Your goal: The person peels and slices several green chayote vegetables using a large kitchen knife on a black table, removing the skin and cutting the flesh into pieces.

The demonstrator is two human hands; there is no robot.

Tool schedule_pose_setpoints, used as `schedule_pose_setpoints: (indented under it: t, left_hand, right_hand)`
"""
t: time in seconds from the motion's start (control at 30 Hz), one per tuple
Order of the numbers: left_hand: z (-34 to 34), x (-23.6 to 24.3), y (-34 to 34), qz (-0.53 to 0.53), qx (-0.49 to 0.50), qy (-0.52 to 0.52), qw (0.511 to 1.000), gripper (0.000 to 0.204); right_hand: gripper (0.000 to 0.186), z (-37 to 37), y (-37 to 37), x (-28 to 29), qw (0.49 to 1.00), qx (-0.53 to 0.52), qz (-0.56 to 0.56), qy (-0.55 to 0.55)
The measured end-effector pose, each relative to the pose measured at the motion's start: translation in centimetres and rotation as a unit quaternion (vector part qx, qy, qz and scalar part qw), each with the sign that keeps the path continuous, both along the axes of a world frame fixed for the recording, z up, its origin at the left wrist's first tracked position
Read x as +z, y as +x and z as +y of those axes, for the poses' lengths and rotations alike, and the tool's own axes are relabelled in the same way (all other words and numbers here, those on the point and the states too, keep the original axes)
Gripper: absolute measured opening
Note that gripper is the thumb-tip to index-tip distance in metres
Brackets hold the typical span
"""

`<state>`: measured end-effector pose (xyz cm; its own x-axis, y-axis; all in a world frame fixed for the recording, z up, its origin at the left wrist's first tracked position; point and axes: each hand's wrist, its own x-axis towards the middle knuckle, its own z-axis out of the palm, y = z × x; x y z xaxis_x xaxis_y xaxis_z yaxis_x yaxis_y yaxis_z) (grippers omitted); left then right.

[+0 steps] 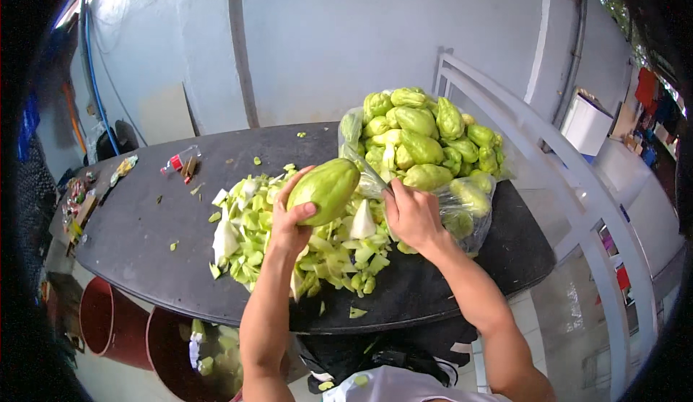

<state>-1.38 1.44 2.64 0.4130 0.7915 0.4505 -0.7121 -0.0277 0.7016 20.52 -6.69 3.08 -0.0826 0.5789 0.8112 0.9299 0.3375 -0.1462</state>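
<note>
My left hand (292, 218) is wrapped round a pale green chayote (325, 189), held tilted above a pile of cut chayote peels and pieces (245, 236) on the dark table (144, 236). My right hand (408, 214) is closed on a knife (367, 169), its blade angled up and left beside the chayote. Behind the right hand is a heap of whole chayotes (419, 120) in a clear plastic bag (473, 229), on the table's right end. Part of the pile is hidden by my hands and the held chayote.
A plastic bottle (173, 164) and assorted clutter (79, 207) lie at the table's left. Two reddish bins (97, 319) stand below the front-left edge, one holding pieces in liquid. A pale railing (570, 193) runs along the right; a wall (375, 34) is behind.
</note>
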Motion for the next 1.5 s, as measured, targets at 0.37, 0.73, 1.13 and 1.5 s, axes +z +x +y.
schedule_pose_setpoints:
  t: [0.37, 0.73, 1.13, 1.5]
  left_hand:
    - [-0.3, -0.3, 0.3, 0.015, 0.026, -0.004, 1.0, 0.084]
    - [1.9, -0.1, -0.9, -0.071, 0.088, 0.012, 0.994, 0.09]
    - [2.0, -1.5, 1.1, -0.007, -0.014, -0.223, 0.975, 0.059]
    - [1.3, -3.9, 1.5, 0.174, 0.007, -0.057, 0.983, 0.053]
  right_hand:
    - [0.012, 0.0, 0.2, -0.4, 0.98, -0.075, -0.043, -0.181]
    - [0.011, -0.7, -0.1, -0.7, 1.0, -0.015, -0.015, 0.015]
    - [0.012, -0.9, -0.2, -1.5, 0.995, 0.016, -0.066, 0.07]
    - [0.014, -2.5, -1.4, -0.4, 0.959, 0.062, -0.201, 0.192]
